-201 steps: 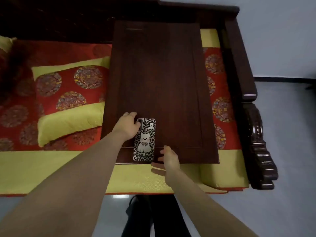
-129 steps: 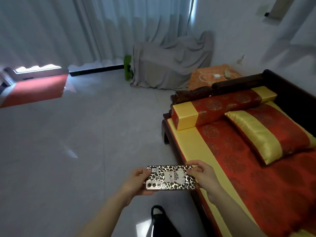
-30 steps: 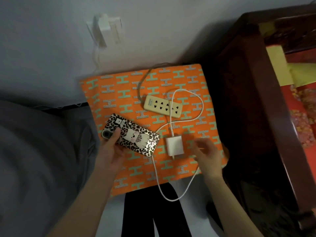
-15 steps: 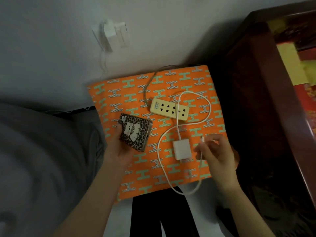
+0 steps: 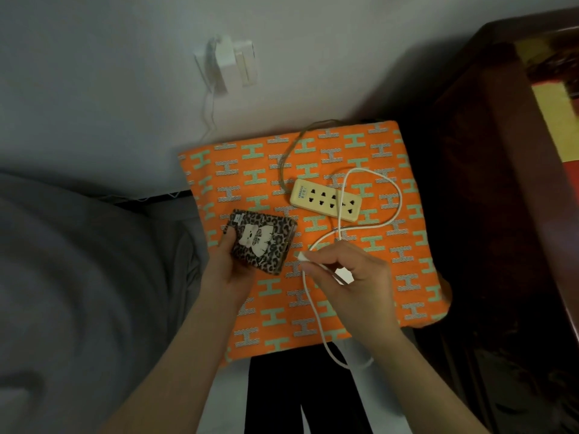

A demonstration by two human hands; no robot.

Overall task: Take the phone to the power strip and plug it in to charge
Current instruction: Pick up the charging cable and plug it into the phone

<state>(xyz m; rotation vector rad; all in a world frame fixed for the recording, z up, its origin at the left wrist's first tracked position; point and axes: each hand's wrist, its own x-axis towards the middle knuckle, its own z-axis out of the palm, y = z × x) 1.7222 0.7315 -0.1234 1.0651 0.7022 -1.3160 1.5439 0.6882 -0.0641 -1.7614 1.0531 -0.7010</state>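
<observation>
wall (image 5: 313,42): pale, dim light | wall socket (image 5: 233,65): white | grey cover (image 5: 78,277): left | dark wooden furniture (image 5: 501,183): right

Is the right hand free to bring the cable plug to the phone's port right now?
Probably yes. The right hand pinches the cable plug just beside the phone, which the left hand holds above the cloth, with nothing between them.

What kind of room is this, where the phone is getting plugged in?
Probably a room in a home, maybe a bedroom or sitting room. A power strip lies on an orange patterned cloth by a wall, beside dark carved wooden furniture, with something under a grey cover.
</observation>
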